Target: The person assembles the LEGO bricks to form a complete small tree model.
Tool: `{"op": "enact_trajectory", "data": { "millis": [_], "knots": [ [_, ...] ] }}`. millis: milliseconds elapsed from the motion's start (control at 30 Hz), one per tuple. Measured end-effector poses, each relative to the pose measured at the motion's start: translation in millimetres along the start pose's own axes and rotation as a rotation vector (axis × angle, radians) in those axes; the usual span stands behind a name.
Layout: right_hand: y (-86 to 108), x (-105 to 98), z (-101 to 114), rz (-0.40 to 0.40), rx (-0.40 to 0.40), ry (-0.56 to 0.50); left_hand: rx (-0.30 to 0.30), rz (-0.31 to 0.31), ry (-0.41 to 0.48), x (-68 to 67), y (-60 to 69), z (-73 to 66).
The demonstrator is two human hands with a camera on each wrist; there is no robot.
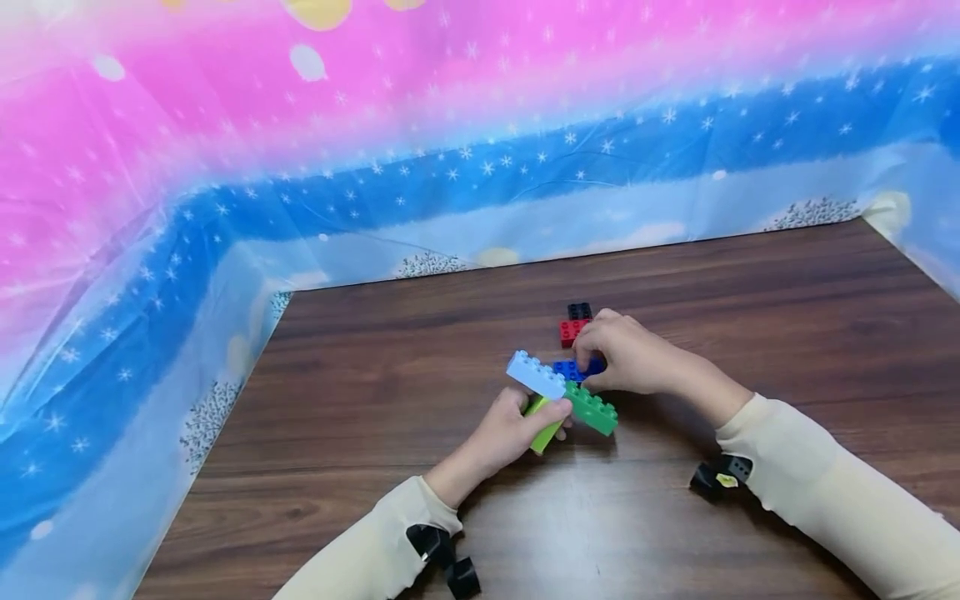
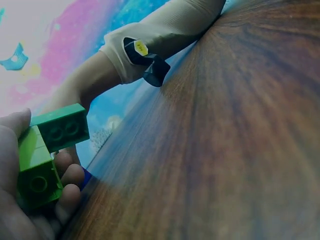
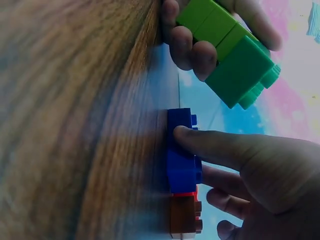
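Note:
My left hand (image 1: 498, 433) holds a joined piece of toy building bricks above the table. Its lime-green brick (image 1: 543, 430) is pinched between thumb and fingers, with a light blue brick (image 1: 534, 375) and a green brick (image 1: 594, 409) attached at the far end. My right hand (image 1: 633, 354) pinches a dark blue brick (image 3: 180, 162) resting on the tabletop, thumb on its near side. Beyond it lie a red brick (image 1: 572, 332) and a black brick (image 1: 579, 311). An orange-brown brick (image 3: 183, 215) shows beside the blue one in the right wrist view.
The dark wooden table (image 1: 375, 358) is bordered by a pink and blue patterned cloth (image 1: 420, 200) at the back and sides. Black camera mounts sit on the left sleeve (image 1: 375, 533) and right sleeve (image 1: 825, 475).

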State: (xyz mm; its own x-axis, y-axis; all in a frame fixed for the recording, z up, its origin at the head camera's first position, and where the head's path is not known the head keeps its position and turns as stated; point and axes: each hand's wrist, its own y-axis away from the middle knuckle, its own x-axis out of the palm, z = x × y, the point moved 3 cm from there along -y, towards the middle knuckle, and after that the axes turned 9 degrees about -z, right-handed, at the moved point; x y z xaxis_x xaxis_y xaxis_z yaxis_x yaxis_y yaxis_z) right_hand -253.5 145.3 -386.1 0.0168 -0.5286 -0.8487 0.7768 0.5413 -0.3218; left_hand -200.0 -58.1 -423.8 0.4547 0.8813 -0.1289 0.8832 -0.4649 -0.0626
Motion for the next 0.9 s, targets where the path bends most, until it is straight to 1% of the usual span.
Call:
{"op": "enact_trajectory", "data": {
  "millis": [100,200,300,367,433,567,633,733,900],
  "knots": [
    [-0.5,-1,2,0.019,0.016,-0.007,-0.005,-0.006,0.007,-0.7,-0.7,1.2],
    [-0.7,-6,3,-0.016,0.034,-0.046,-0.014,-0.031,0.037,-0.8,-2.2,1.0],
    [0.9,-10,2,-0.077,0.059,-0.138,-0.034,-0.038,0.085,0.1,-2.3,1.7],
    [2.7,-12,1,-0.112,0.082,-0.229,-0.033,-0.024,0.120,1.0,-1.5,2.2],
    [4.3,-13,0,-0.131,0.107,-0.332,-0.021,-0.011,0.144,1.7,-0.8,2.7],
    [6.0,-13,0,-0.115,0.150,-0.535,0.003,-0.004,0.132,1.9,-1.0,2.5],
    [5.8,-14,2,-0.095,0.163,-0.612,0.010,-0.009,0.108,1.4,-1.7,1.7],
    [5.5,-15,6,-0.077,0.160,-0.675,0.008,-0.008,0.096,0.9,-2.3,1.4],
    [6.4,-14,12,-0.066,0.153,-0.718,0.003,-0.011,0.077,1.6,-2.3,0.8]
  ]
}}
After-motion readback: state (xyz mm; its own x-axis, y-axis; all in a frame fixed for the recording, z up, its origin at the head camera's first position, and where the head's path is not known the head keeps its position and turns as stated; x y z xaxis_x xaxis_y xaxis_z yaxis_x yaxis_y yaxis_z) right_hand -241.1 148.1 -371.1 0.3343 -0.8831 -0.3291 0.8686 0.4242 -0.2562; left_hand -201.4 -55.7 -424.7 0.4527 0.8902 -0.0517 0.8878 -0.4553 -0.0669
